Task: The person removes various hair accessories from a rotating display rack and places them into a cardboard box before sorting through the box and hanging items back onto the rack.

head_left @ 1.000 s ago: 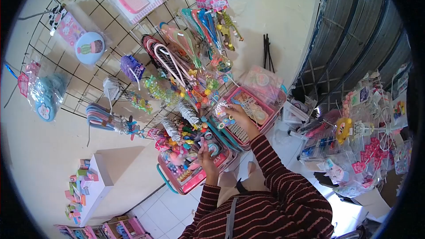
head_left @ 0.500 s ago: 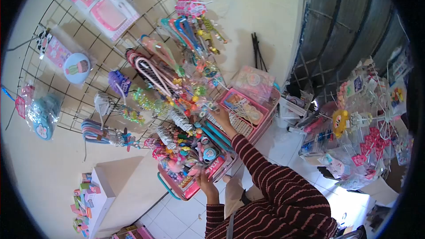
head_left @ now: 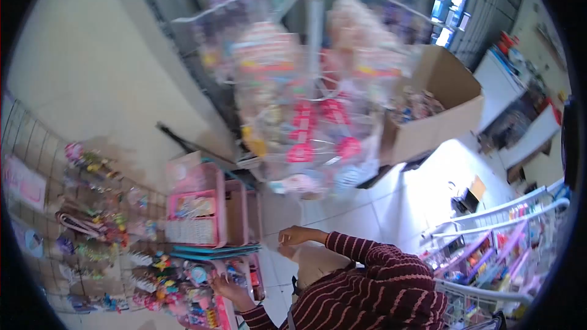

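My left hand (head_left: 231, 288) is over the front compartment of a pink basket, its fingers spread beside a round blue-topped trinket (head_left: 198, 275) and colourful small charms (head_left: 168, 287). I see nothing gripped in it. My right hand (head_left: 301, 235) is raised in front of my knee, to the right of the basket, with its fingers curled. Whatever it may hold is too small or hidden to make out. Teal flat dividers (head_left: 214, 252) stand between the compartments. Behind them, a pink tray (head_left: 192, 230) holds white items and packets.
A wire grid (head_left: 36, 140) with hanging accessories is on the left wall. A white rotating rack (head_left: 315, 36) with bagged goods rises ahead. Beyond it stands an open cardboard box (head_left: 437, 122). A white wire shelf (head_left: 489, 287) of goods is at the right.
My view has swung to the right, bringing the rack and cardboard box into the middle. My right hand has left the basket and drawn back near my knee. My left hand stays at the basket.
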The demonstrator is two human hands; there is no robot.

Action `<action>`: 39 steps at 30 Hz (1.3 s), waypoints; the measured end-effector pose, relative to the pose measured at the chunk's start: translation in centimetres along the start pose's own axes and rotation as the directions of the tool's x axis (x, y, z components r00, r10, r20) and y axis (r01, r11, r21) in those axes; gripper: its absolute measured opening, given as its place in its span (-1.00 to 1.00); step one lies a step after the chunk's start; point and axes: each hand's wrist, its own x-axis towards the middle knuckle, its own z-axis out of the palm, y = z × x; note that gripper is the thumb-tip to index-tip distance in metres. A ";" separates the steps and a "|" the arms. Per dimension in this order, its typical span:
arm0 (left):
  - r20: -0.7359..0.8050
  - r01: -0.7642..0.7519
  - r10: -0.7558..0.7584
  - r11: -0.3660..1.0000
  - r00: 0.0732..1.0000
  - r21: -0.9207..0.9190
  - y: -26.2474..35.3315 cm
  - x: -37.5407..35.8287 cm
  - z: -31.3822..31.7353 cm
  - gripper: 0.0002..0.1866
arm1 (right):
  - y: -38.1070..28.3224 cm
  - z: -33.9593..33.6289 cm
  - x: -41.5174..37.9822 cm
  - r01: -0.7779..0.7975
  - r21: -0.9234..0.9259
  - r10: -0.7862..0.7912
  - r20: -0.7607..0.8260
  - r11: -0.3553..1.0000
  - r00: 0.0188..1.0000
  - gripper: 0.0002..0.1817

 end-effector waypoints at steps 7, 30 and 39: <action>0.082 -0.047 0.052 0.997 0.995 -0.062 -6.3 -13.4 6.7 -0.69 | -0.1 -5.6 -12.4 -0.004 0.041 0.001 0.067 0.999 0.998 -0.70; 0.986 0.068 0.110 0.991 0.124 -0.119 -9.4 -40.2 39.2 -0.68 | -3.6 -50.7 -45.1 0.122 0.020 -0.038 -0.890 0.992 0.454 -0.77; 0.955 -0.841 -0.280 0.490 0.098 0.230 -10.5 -39.2 57.3 -0.63 | 12.7 -71.4 -42.4 -0.443 -0.232 0.281 -0.507 0.866 0.815 -0.77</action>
